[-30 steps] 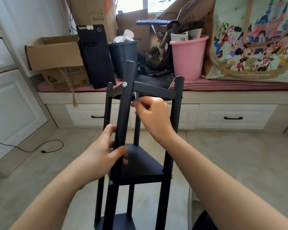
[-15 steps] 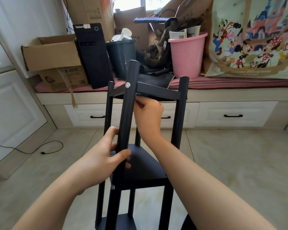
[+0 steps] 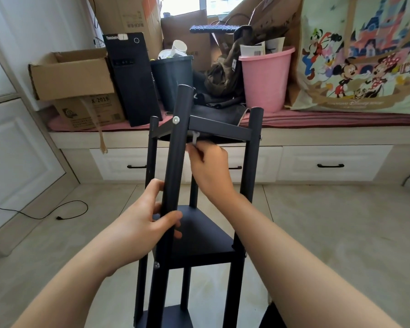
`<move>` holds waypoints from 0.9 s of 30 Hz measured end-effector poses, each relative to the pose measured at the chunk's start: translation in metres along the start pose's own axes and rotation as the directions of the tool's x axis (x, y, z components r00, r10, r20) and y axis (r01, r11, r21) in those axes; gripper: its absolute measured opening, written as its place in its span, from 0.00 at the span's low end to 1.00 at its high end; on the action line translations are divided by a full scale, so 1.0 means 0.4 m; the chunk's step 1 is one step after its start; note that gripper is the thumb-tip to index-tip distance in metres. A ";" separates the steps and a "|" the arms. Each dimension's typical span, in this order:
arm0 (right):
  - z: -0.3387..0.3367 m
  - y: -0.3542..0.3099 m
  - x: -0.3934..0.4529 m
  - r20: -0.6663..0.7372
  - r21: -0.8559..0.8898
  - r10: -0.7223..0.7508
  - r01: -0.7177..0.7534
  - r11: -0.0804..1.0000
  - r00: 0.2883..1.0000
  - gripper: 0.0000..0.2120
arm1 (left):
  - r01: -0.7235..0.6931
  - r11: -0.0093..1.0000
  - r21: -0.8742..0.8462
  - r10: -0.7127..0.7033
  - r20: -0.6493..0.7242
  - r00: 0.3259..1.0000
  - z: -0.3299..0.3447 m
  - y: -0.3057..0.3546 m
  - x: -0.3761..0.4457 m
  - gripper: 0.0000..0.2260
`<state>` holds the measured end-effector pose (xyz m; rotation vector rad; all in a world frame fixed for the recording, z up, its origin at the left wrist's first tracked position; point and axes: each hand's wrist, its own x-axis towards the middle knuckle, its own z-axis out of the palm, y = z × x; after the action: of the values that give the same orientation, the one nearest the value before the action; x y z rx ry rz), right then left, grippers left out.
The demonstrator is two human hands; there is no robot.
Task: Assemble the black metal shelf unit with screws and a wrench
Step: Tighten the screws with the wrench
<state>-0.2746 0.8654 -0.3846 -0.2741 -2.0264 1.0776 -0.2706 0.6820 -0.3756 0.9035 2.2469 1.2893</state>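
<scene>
The black metal shelf unit [image 3: 213, 235] stands on the tiled floor [image 3: 329, 233] right in front of me, its round matte tubes joined by flat triangular shelves. My left hand [image 3: 140, 230] wraps the nearest post [image 3: 175, 162], fingers and thumb curled round the smooth tube just above the middle shelf. My right hand [image 3: 210, 166] reaches under the top shelf, fingertips pinching a small flat silvery wrench [image 3: 195, 138] whose head sits up against the shelf's underside. A round silver screw head [image 3: 176, 119] shows on the post at top-shelf level. Beyond, a window bench [image 3: 317, 136] with white drawers carries a pink plastic bucket [image 3: 265, 76], a dark bin [image 3: 172, 79], a black computer tower [image 3: 133, 76] and an open cardboard box [image 3: 71, 74].
</scene>
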 end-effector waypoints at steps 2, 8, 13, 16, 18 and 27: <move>-0.018 -0.007 -0.008 0.162 -0.004 0.088 -0.088 0.996 0.983 0.14 | 0.006 1.000 0.000 -0.006 -0.007 1.000 -0.003 -0.001 0.000 0.13; -0.078 -0.047 -0.011 0.256 0.025 0.158 -0.170 0.985 0.954 0.17 | 0.019 1.000 0.002 -0.019 -0.018 1.000 -0.006 -0.002 0.001 0.14; -0.101 -0.069 -0.016 0.284 0.049 0.122 -0.142 0.989 0.951 0.17 | 0.029 1.000 -0.008 -0.029 -0.014 0.999 0.000 0.004 0.003 0.13; -0.104 -0.074 -0.010 0.285 0.073 0.126 -0.153 0.986 0.950 0.17 | 0.024 1.000 -0.014 -0.024 -0.005 1.000 0.005 0.006 0.004 0.13; -0.106 -0.072 -0.003 0.264 0.084 0.121 -0.147 0.986 0.957 0.17 | 0.020 1.000 -0.013 -0.020 0.003 1.000 0.007 0.007 0.004 0.13; -0.092 -0.048 0.002 0.158 0.102 0.112 -0.129 0.986 0.981 0.15 | 0.011 1.000 -0.021 -0.011 0.017 1.000 0.014 0.010 0.004 0.12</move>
<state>-0.2445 0.8761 -0.3577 -0.2670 -2.0955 1.3181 -0.2669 0.6879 -0.3750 0.8899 2.2182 1.2929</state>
